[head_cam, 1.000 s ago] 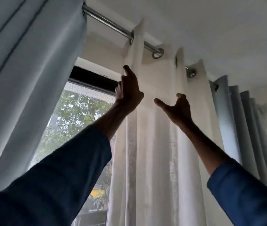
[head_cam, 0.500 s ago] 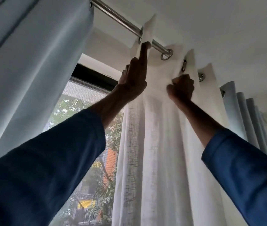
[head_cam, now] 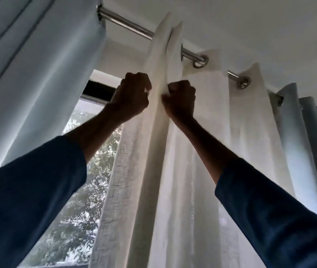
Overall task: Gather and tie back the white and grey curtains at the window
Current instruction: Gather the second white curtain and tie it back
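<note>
A white sheer curtain [head_cam: 202,171] hangs by metal eyelets from a steel rod [head_cam: 126,26] that runs across the top. Both my arms are raised. My left hand [head_cam: 132,95] grips the curtain's leading fold from the left, just under the rod. Close beside it, my right hand [head_cam: 180,97] grips the neighbouring fold. The two folds stand pressed together above my fists. A grey curtain [head_cam: 312,147] hangs in pleats at the right end of the rod. Another grey curtain [head_cam: 37,74] fills the upper left.
Between the left grey curtain and the white one the window [head_cam: 88,171] is uncovered, with trees outside. The white ceiling [head_cam: 250,26] lies just above the rod. Two loose eyelets [head_cam: 199,63] show on the rod to the right of my hands.
Both hands rose to the curtain top and closed on it. The leading folds have been drawn together, and the white curtain's edge has shifted right along the rod.
</note>
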`<action>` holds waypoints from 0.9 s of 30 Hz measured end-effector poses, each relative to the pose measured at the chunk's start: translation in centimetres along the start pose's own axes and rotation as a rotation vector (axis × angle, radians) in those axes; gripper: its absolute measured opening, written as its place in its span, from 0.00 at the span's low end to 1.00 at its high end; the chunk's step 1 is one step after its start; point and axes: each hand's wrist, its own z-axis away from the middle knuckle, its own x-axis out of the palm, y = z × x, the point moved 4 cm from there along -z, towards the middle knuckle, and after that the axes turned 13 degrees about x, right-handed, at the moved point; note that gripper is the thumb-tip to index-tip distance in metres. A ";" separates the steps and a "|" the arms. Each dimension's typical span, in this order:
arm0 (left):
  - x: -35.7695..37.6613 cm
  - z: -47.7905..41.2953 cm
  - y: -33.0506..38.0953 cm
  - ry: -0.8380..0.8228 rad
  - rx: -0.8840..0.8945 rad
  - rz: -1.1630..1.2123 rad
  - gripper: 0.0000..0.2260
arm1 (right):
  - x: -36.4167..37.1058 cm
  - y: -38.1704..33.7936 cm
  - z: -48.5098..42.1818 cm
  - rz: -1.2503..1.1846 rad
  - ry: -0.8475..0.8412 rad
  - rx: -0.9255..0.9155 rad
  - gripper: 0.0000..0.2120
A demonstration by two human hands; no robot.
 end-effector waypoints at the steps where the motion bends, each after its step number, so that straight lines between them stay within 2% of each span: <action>1: 0.1 -0.1 0.8 0.005 0.009 0.005 0.07 | -0.6 1.0 0.2 0.004 -0.001 0.014 0.10; 3: 0.4 -0.4 2.5 0.016 0.034 0.002 0.07 | -1.8 2.5 0.3 0.001 0.022 0.023 0.08; 6: 0.7 -0.9 5.1 0.025 0.076 0.003 0.07 | -3.4 3.9 0.0 -0.019 0.056 0.013 0.13; 9: 1.1 -0.8 6.9 0.042 0.075 0.035 0.07 | -4.3 4.4 0.2 -0.034 0.054 -0.017 0.03; 10: 1.3 -0.6 7.3 0.036 0.074 0.050 0.07 | -4.6 4.5 0.6 -0.050 0.060 -0.042 0.05; 17: 2.1 0.9 8.2 -0.147 -0.004 0.137 0.05 | -4.5 5.3 3.7 -0.133 0.021 -0.162 0.04; 22: 1.5 1.9 8.7 -0.293 -0.039 0.125 0.07 | -4.4 6.6 5.9 -0.119 -0.037 -0.203 0.12; 24: 1.3 2.6 9.0 -0.313 -0.095 0.177 0.06 | -4.8 7.0 6.8 -0.087 -0.045 -0.238 0.14; 27: 1.0 3.9 9.1 -0.285 -0.330 0.426 0.07 | -5.4 7.1 8.0 -0.048 -0.034 -0.306 0.13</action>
